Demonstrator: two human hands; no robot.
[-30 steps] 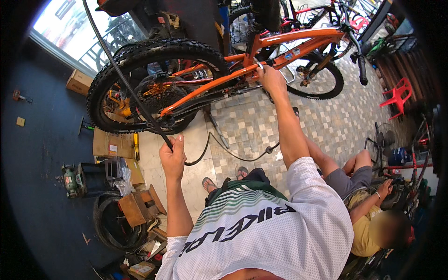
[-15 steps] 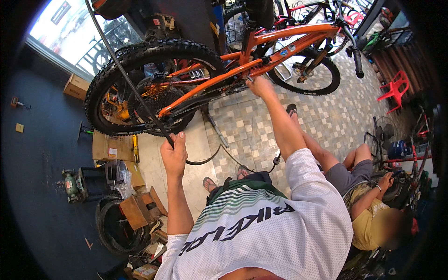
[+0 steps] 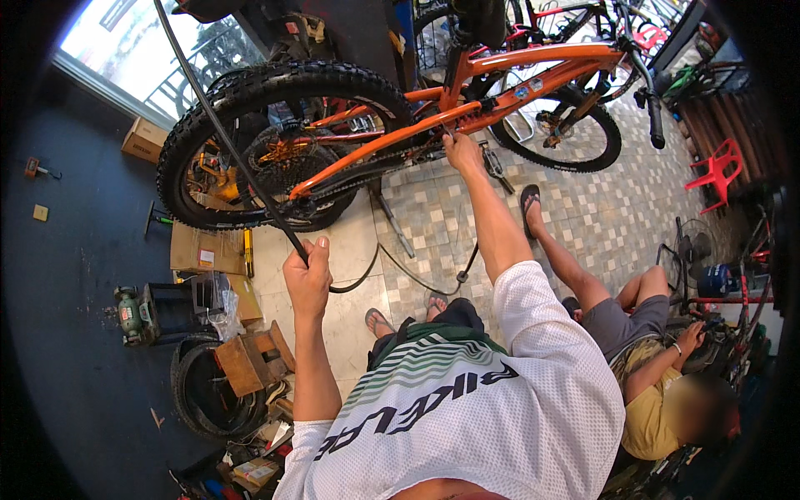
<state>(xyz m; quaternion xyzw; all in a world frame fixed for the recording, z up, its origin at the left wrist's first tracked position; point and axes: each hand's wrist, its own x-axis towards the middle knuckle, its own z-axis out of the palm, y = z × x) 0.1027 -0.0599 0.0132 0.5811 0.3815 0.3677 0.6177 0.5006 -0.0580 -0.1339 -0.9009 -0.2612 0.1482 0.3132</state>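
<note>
clenching hose [image 3: 288, 232] in curled left fingers [image 3: 322, 252], with right arm [image 3: 486, 218] outstretched toward orange bicycle [image 3: 385, 148] just beyond right fingers [image 3: 451, 143] of indiscernible grip.

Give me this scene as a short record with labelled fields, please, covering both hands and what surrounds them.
Left hand: closed around a black hose
Right hand: at the lower middle of the orange bicycle; grip unclear
Bicycle position: side-on, in front of the person
Floor: tiled
Left side: dark wall, wooden box
Right side: red chair, another person in yellow top, seated
</note>
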